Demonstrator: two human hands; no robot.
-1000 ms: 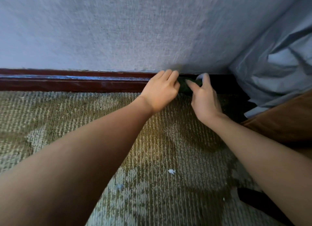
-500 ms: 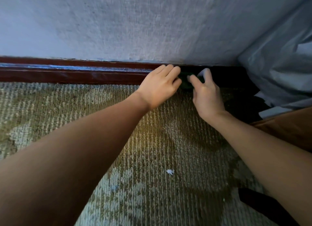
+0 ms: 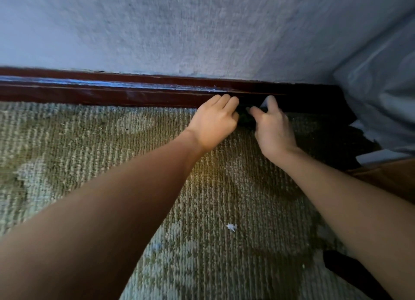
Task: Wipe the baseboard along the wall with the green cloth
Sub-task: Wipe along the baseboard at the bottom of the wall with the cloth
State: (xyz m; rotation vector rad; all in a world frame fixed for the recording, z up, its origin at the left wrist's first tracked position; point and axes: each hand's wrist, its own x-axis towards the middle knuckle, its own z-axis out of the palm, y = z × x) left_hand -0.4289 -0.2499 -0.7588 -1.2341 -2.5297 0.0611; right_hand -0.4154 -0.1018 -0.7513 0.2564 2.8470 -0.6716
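Note:
A dark red-brown baseboard (image 3: 112, 93) runs along the foot of the pale textured wall. The green cloth (image 3: 245, 118) shows only as a dark bunch at the foot of the baseboard, wedged between my two hands. My left hand (image 3: 214, 122) has its fingers curled over the cloth's left side. My right hand (image 3: 272, 129) grips the cloth's right side, thumb toward the left hand, index finger raised against the baseboard. Most of the cloth is hidden by both hands.
Looped olive and pale patterned carpet (image 3: 89, 165) covers the floor, with a white scrap (image 3: 231, 227) lying on it. Grey-blue fabric (image 3: 381, 93) hangs at the right over a brown surface (image 3: 388, 178). A dark object (image 3: 343, 266) lies at the lower right.
Both hands with the cloth have slipped slightly down from the baseboard's face toward its bottom edge and the carpet. The view has shifted a little.

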